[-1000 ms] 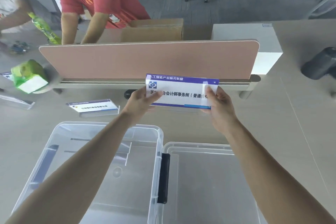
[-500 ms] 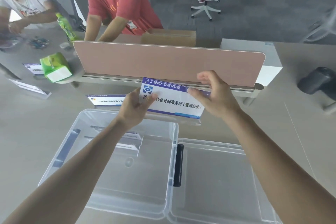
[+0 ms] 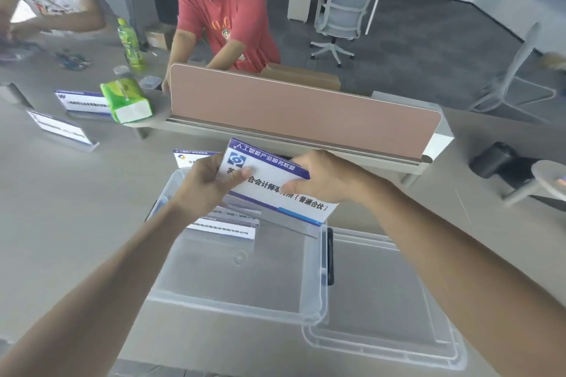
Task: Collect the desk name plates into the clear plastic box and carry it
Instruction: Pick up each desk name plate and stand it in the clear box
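Both hands hold one white and purple desk name plate tilted above the far end of the clear plastic box. My left hand grips its left end; my right hand grips its upper right part. Inside the box lies another name plate. One more name plate stands on the desk just behind my left hand. Two further name plates stand at the far left.
The box's clear lid lies to the right of the box. A pink desk divider runs behind. A green tissue pack and a green bottle sit at left. A black object is at right. Two people work beyond.
The name plate has come down and toward me, from in front of the divider to over the box. My right hand shifted onto its upper right part. The view tilted up.
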{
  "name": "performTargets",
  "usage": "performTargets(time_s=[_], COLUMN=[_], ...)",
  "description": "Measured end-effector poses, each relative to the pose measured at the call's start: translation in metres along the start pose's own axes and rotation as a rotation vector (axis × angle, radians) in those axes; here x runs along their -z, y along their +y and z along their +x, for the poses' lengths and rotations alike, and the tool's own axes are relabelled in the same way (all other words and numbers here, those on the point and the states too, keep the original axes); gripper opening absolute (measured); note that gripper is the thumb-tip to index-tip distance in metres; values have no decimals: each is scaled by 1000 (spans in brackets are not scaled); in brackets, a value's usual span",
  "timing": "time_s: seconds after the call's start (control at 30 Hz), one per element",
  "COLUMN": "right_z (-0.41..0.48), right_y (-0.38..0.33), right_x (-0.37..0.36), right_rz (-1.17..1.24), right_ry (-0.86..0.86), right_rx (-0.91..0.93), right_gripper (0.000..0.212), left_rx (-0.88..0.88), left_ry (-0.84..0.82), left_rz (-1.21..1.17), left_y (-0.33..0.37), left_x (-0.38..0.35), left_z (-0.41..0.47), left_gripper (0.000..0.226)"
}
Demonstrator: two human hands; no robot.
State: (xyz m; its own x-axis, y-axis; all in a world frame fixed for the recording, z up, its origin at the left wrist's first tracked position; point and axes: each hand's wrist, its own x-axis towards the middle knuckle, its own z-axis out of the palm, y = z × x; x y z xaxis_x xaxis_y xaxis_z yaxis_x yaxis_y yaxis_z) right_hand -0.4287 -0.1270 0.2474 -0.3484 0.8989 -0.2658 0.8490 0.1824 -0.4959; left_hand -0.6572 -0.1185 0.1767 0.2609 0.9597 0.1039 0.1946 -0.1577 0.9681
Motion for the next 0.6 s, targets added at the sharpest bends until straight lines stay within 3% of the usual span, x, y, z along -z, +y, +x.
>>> performTargets(time_s=[0.13, 0.33, 0.47, 0.6], right_z=[-9, -13, -10, -6], right_y=[-35, -70, -80, -83], right_x=[-26, -45, -58, -70], right_rz=[10, -184, -386, -460], right_ry=[51, 70, 60, 68], right_rx=[3, 35, 81, 173], right_gripper=[19, 31, 37, 28], left_rx=[-5, -85, -223, -104], left_ry=[-45, -33, -92, -174], left_rz=[40, 52, 322, 889], left_y=[-3, 5, 16, 35], left_x=[38, 71, 75, 64], left_z=[-20, -41, -51, -62], left_gripper=[47, 49, 62, 61])
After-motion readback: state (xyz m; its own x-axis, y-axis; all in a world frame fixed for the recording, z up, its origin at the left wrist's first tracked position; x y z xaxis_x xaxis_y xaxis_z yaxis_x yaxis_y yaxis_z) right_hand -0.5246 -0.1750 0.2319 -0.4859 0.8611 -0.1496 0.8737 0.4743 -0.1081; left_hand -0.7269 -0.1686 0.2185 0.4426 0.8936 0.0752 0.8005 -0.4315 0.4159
